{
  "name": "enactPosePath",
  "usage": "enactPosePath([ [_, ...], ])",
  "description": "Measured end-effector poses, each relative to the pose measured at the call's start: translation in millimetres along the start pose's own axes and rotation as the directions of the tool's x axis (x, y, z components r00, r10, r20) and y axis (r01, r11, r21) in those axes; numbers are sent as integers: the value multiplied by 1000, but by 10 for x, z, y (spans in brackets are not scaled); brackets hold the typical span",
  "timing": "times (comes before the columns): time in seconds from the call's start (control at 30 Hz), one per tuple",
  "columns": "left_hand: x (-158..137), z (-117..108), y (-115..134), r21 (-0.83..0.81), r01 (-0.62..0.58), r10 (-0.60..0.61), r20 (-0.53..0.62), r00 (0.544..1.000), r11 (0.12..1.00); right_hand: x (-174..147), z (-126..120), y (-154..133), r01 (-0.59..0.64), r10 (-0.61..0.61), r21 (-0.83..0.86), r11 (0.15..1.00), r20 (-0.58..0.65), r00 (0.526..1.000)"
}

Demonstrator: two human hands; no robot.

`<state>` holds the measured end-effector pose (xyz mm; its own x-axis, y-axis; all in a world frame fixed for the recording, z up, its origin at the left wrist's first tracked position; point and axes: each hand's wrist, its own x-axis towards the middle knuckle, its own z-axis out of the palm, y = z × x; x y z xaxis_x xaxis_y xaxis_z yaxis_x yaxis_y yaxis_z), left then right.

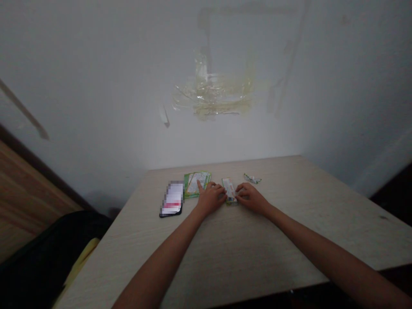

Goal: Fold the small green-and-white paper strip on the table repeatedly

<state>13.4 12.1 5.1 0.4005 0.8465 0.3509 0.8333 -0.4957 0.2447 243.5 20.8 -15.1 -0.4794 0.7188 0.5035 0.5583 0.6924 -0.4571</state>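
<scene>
A narrow printed paper packet (228, 189), white with green and orange markings, lies on the table between my two hands. My left hand (211, 201) has its thumb and nearest fingers closed at the packet's left edge, while its outer finger stretches over a small stack of green-and-white printed packets (190, 185). At the right edge, the bent fingers of my right hand (252, 199) pinch the same packet low down. Just beyond my right hand rests a crumpled green-and-white strip (252, 178). The exact fingertip contact is too small to make out.
Left of the stack lies a phone (172, 199) with a blurred screen. The pale wooden table (244, 249) meets a wall (128, 86) bearing old clear tape (219, 96). Dark and yellow cloth (80, 257) sits beside the table's left edge, near a wooden panel (22, 189).
</scene>
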Motion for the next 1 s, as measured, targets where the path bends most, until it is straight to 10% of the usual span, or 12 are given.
enactPosePath([
  [1.0,-11,-12,9,0,20,-20,14,1000,1000,-69,-86,-76,93,-124,221,971,128,984],
])
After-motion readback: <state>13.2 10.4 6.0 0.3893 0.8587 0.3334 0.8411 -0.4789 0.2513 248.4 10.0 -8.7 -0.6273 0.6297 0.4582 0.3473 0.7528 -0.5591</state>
